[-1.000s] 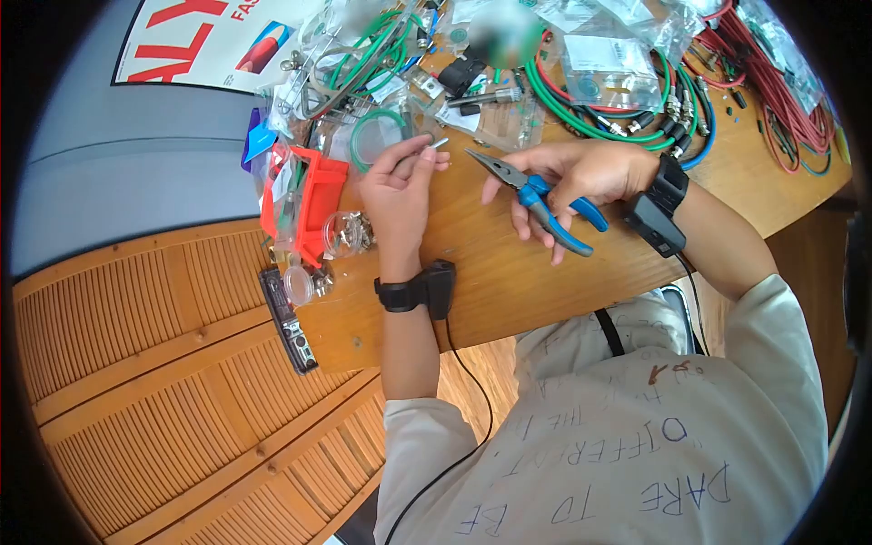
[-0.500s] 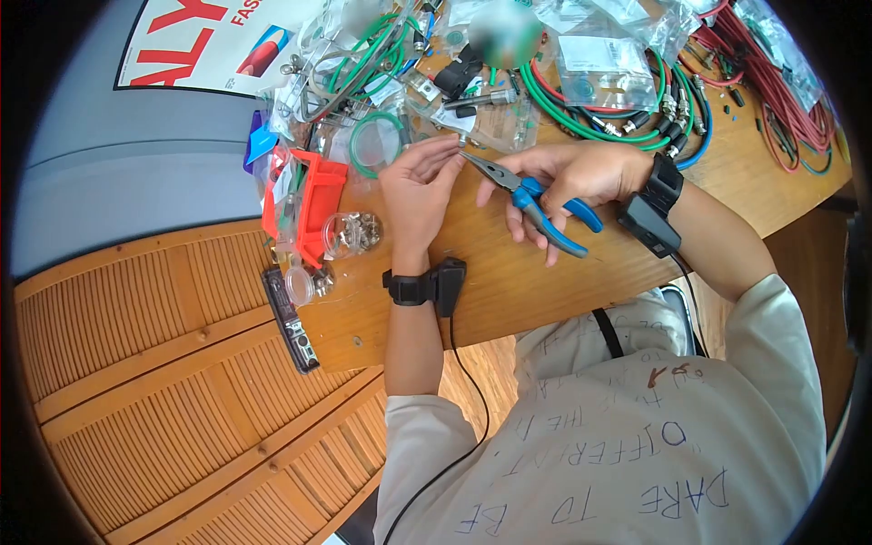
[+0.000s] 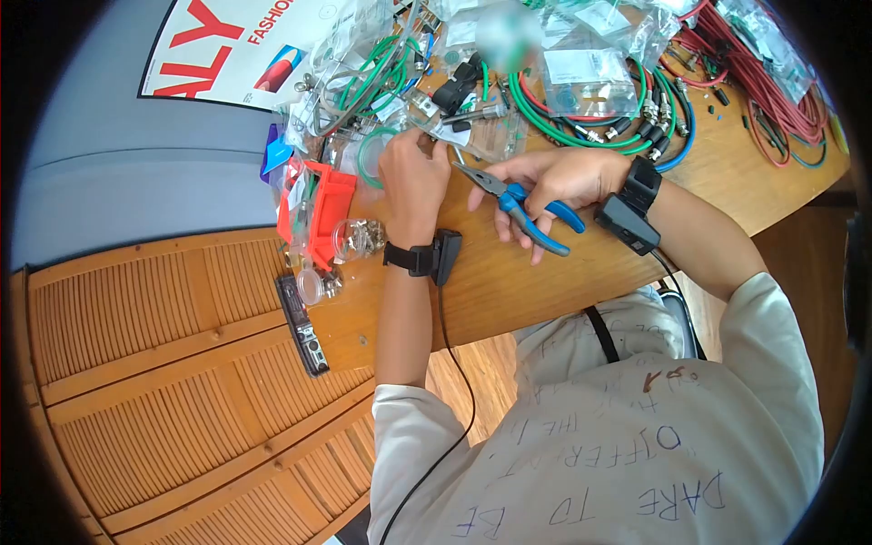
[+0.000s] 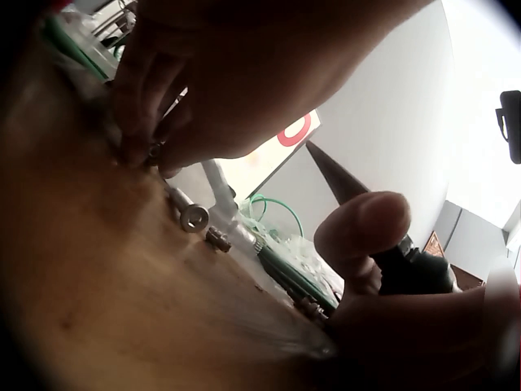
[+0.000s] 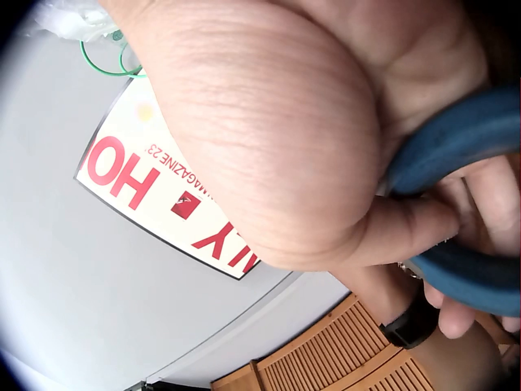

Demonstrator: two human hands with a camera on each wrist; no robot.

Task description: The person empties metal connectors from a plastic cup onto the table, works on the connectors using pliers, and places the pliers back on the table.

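Note:
Needle-nose pliers [image 3: 480,178] with blue handles are in my right hand [image 3: 565,184], which grips them in the head view. The pliers' tip points toward my left hand [image 3: 414,186]. The right wrist view shows the blue handles [image 5: 466,278] looped around by the fingers. Between the fingertips of my left hand, in the left wrist view, is a small round metal piece [image 4: 155,150] with a hollow end. My left fingers pinch it close over the wooden table [image 3: 509,272]; most of it is hidden. A metal tube [image 4: 194,217] with a ring-shaped end lies just beyond.
Coiled green cables [image 3: 581,136] with metal connectors lie behind my hands, near plastic bags [image 3: 590,77]. Red cables [image 3: 772,109] pile at the far right. On the left stand a red plastic bin [image 3: 332,213] and a clear jar [image 3: 356,238] of small metal parts, by the table's edge.
My left hand moved right toward the pliers' tip, then turned so its back shows more. The right hand, with the pliers, shifted slightly left. The head view has also shifted a little.

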